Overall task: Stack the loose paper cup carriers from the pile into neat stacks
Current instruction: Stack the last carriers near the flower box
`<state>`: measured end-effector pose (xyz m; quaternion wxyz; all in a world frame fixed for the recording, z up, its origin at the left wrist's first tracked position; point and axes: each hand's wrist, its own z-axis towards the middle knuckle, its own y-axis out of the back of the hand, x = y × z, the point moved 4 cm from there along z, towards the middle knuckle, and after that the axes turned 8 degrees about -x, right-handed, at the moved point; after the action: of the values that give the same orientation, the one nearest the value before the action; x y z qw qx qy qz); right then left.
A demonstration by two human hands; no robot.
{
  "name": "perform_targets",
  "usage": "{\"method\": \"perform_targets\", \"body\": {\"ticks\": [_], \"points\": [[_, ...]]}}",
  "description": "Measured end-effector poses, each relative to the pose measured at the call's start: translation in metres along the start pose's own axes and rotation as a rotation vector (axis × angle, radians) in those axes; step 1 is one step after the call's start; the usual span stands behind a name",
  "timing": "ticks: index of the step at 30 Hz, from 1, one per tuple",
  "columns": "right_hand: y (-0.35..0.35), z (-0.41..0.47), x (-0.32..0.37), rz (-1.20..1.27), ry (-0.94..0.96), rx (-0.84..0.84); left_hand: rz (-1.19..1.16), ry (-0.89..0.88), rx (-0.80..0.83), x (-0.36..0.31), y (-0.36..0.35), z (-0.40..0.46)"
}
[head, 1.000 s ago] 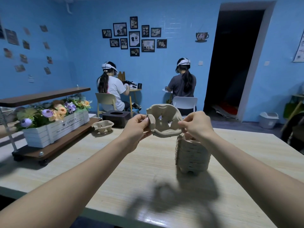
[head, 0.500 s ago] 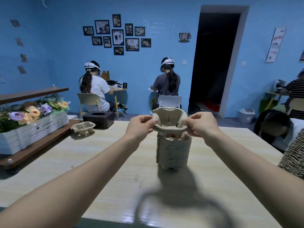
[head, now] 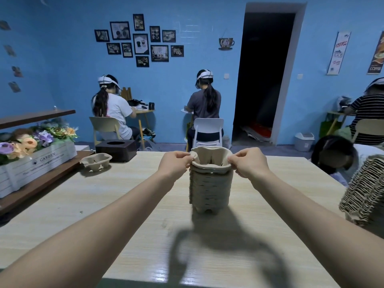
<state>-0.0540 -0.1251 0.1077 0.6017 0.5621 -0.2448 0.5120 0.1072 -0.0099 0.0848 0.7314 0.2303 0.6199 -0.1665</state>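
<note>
Table (head: 104, 204): A pale wood-grain top fills the foreground, with both forearms reaching out across it toward a column of cardboard.
Second stack (head: 365, 190): A tall, leaning heap of nested carriers stands at the table's right edge, well apart from the hands.
Flower box (head: 39, 161): A white planter marked "GARDEN" sits on a wooden shelf along the left side.
Stack (head: 209, 190): A neat upright column of nested paper cup carriers stands mid-table, directly between the two hands.
Black box (head: 116, 149): A dark box with a round opening rests at the far edge of the table.
Left hand (head: 173, 165): Thumb and fingers are pinched on the left rim of the top carrier.
Right hand (head: 249, 163): Thumb and fingertips are clamped on the right rim of the same piece.
Top carrier (head: 209, 161): It sits on the crown of the stack, its far edge tilted up a little, apparently not yet fully seated.
Loose carrier (head: 96, 161): One single piece lies alone near the table's far left, just beside the black box.
Stage: The placing step looks nearly done; pressing level and letting go remain.
Risk: If one side is pushed down ahead of the other, the piece may jam crooked. A hard push off-centre could tip the tall, narrow column. Releasing unevenly could drag the top layers askew.
</note>
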Motion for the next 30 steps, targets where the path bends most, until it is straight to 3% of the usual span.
{"method": "perform_targets", "body": {"ticks": [4, 10, 19, 23, 30], "points": [[-0.003, -0.001, -0.002, -0.076, 0.026, 0.010, 0.049, -0.025, -0.009, 0.003, -0.002, 0.001], [-0.008, -0.006, -0.004, -0.089, 0.120, 0.029, 0.204, -0.207, 0.023, -0.002, -0.006, -0.004], [-0.010, 0.000, -0.003, -0.053, 0.113, 0.068, 0.197, -0.169, 0.171, -0.011, -0.005, -0.007], [-0.015, 0.001, 0.000, -0.118, 0.264, 0.215, 0.201, -0.152, 0.231, 0.004, 0.007, -0.007], [-0.032, -0.002, 0.026, -0.485, 0.543, 0.411, 0.205, -0.222, 0.299, 0.008, 0.010, -0.011]]}}
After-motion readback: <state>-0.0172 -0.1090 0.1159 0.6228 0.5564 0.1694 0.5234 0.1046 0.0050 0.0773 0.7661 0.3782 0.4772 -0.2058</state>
